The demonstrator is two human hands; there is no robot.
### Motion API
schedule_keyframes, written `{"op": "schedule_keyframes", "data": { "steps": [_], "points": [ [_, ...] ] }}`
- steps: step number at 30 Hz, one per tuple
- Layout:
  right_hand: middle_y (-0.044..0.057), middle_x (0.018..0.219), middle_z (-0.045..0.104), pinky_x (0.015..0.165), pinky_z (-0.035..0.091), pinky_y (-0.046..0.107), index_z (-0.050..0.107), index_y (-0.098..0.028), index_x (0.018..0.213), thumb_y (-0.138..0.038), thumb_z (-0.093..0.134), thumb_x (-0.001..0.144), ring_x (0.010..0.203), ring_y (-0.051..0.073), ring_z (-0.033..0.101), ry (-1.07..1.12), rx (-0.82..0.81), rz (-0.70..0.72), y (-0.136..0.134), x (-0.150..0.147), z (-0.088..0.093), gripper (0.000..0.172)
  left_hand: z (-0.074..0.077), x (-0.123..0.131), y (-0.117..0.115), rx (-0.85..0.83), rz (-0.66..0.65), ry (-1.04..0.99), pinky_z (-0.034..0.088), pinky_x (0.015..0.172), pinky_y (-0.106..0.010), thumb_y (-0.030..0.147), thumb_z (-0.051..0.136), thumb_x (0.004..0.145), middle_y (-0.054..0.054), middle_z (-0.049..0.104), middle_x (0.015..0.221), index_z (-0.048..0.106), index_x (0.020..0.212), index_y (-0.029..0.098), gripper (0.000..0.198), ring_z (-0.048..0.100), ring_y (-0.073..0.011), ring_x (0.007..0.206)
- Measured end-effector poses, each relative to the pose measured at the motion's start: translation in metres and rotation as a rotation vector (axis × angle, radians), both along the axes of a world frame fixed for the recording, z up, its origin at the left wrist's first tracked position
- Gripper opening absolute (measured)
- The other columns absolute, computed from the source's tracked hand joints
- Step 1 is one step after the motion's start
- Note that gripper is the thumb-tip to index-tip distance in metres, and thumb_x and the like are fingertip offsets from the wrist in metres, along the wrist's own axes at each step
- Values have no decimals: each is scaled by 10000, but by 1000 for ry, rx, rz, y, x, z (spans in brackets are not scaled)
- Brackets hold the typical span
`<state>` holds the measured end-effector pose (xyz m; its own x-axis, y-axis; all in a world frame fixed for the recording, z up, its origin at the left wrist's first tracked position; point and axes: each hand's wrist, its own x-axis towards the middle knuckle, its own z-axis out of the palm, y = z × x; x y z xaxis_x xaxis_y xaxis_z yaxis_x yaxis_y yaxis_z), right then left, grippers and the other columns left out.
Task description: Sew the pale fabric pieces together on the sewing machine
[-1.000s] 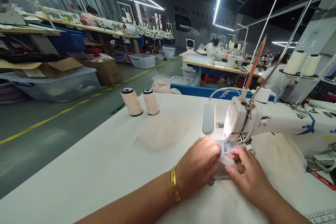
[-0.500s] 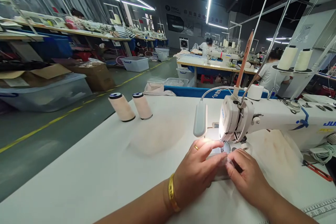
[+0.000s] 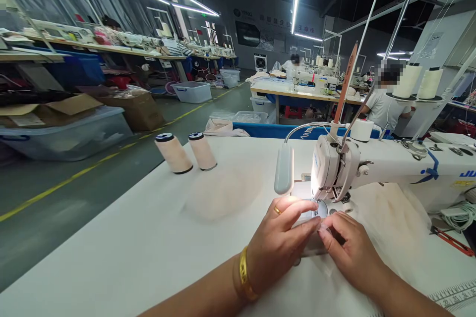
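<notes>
A white sewing machine [image 3: 334, 168] stands on the white table, its lamp lighting the needle area. My left hand [image 3: 278, 242], with a ring and a gold bangle, lies just in front of the needle. One of its fingers reaches to the presser foot, and a lower fingertip meets thin, sheer white fabric [image 3: 323, 228]. To the right, my right hand [image 3: 351, 245] pinches the same fabric between thumb and fingertips. The undersides of both hands are hidden. More pale sheer fabric [image 3: 394, 218] spreads under the machine arm.
Two peach thread cones [image 3: 173, 154] stand at the table's far left. A red-handled cutter [image 3: 451, 241] and a clear ruler [image 3: 455, 294] lie on the right. Two cream thread cones [image 3: 407, 81] sit on a stand behind. A co-worker [image 3: 386, 96] sits farther back.
Both hands stay almost in place at the needle, with the fabric between them. The view has shifted very slightly.
</notes>
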<state>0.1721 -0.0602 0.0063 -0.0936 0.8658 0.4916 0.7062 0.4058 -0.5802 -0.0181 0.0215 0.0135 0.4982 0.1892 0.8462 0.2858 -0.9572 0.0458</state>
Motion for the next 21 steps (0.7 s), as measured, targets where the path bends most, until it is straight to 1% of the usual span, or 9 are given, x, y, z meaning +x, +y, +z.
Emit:
{"op": "schedule_keyframes", "data": {
  "steps": [7, 15, 21],
  "points": [
    [-27, 720, 599, 602, 409, 248, 574, -236, 811, -275, 499, 1056, 651, 155, 550, 17, 7, -19, 0, -1, 1, 260, -3, -1, 0, -8, -20, 5, 522, 943, -358, 124, 583, 989, -65, 756, 1154, 730, 1092, 243, 215, 667, -216, 1060],
    [-33, 702, 582, 596, 400, 241, 559, -232, 787, -260, 503, 1044, 628, 146, 526, 43, -23, -12, 1, -2, 4, 265, -2, -1, 1, -8, -9, 3, 515, 935, -357, 148, 540, 1018, -66, 765, 1127, 737, 1044, 239, 219, 678, -216, 1043],
    [-32, 712, 589, 609, 397, 243, 564, -233, 790, -273, 499, 1048, 647, 147, 531, 57, -51, -13, 0, -3, 3, 269, -2, -1, 2, 8, -2, -6, 515, 936, -344, 148, 539, 1017, -58, 760, 1104, 739, 1015, 247, 223, 673, -211, 1035]
  ]
}}
